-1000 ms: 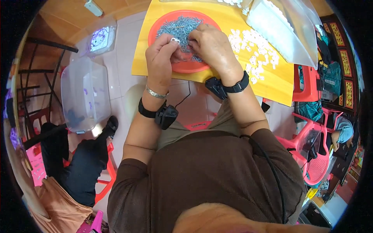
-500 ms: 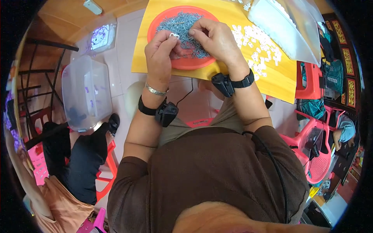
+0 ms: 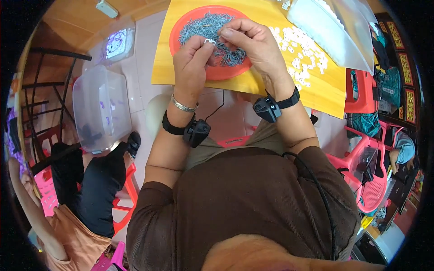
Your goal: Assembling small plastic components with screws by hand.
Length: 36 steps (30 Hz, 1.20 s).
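Observation:
My left hand (image 3: 192, 61) pinches a small white plastic piece with holes (image 3: 209, 41) between thumb and forefinger, above a round red tray (image 3: 178, 28). A heap of grey screws (image 3: 205, 27) fills much of that tray. Close to the white piece, on its right, my right hand (image 3: 253, 43) has thumb and forefinger pressed together over the tray's right side. Whatever sits between those fingertips is too small to make out. More loose white plastic pieces (image 3: 300, 52) lie scattered on the yellow tabletop (image 3: 327, 97) beyond my right hand.
A translucent plastic bin (image 3: 332, 34) with white contents stands at the table's far right. To the left, a clear plastic box (image 3: 101, 108) rests on the floor. A person (image 3: 90, 194) in black trousers sits at the lower left. Pink chairs (image 3: 368, 174) stand at the right.
My left hand has shifted slightly right with the white piece. My right hand has turned a little, its fingertips rising slightly, and its wrist has moved right.

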Available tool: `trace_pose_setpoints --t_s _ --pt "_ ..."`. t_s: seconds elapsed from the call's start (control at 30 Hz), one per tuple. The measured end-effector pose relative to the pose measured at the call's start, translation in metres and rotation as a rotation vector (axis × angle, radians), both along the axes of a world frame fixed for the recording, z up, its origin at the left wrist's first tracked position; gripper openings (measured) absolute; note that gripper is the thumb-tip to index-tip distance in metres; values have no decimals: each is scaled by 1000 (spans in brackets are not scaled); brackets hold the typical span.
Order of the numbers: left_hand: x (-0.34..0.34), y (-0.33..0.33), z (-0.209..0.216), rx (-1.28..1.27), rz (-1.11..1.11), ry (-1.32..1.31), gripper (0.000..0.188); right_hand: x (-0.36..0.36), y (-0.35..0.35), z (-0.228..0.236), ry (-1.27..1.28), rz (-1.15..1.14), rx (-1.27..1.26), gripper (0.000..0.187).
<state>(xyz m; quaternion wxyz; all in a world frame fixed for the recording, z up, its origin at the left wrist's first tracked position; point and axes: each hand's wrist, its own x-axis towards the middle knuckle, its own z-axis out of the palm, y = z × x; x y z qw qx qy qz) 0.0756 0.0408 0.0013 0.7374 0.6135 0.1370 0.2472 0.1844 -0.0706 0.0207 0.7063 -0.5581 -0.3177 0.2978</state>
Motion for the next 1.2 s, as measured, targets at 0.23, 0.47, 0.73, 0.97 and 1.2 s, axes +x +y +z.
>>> trace_pose_setpoints --t_s 0.23,0.47,0.73,0.97,1.2 --pt "3 -2 -3 71 -2 11 15 -4 4 -5 -53 -20 -40 13" --pt "4 0 -2 108 -5 28 18 6 0 -7 -75 -36 -69 13" --pt "6 4 -12 225 -33 25 18 1 1 -5 -215 -18 -127 13" --pt "4 2 -6 355 -8 68 16 3 1 -9 -417 -39 -188 14" --pt "5 -5 -6 322 -13 -3 17 1 0 -7 -523 -80 -202 14"
